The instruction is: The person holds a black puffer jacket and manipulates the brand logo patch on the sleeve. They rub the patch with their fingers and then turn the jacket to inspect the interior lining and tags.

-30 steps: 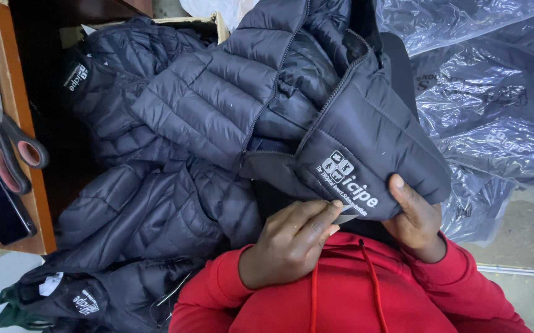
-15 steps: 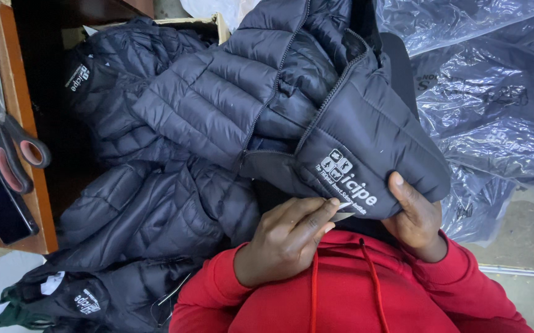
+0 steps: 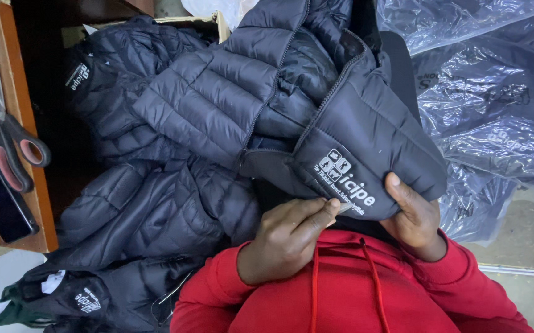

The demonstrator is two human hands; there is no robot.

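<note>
Both hands work at the white emblem on a dark quilted jacket (image 3: 316, 111) held over the lap.

The jacket's puffy, stitched panel with the white emblem (image 3: 344, 179) drapes over the knees; the right hand (image 3: 416, 216) cups its lower edge from beneath, thumb pressed flat on top, clamping the fabric. The left hand (image 3: 288, 237) is curled, fingertips pinched narrowly on what seems a small grey blade or tag (image 3: 345, 208) at the emblem's edge, too small to tell. Red hoodie sleeves (image 3: 353, 296) frame the wrists. More padded jackets (image 3: 143, 209) lie heaped alongside, glossy crinkled plastic bags (image 3: 495, 111) at the other side, and scissors (image 3: 8, 135) on a wooden table (image 3: 29, 117).
</note>
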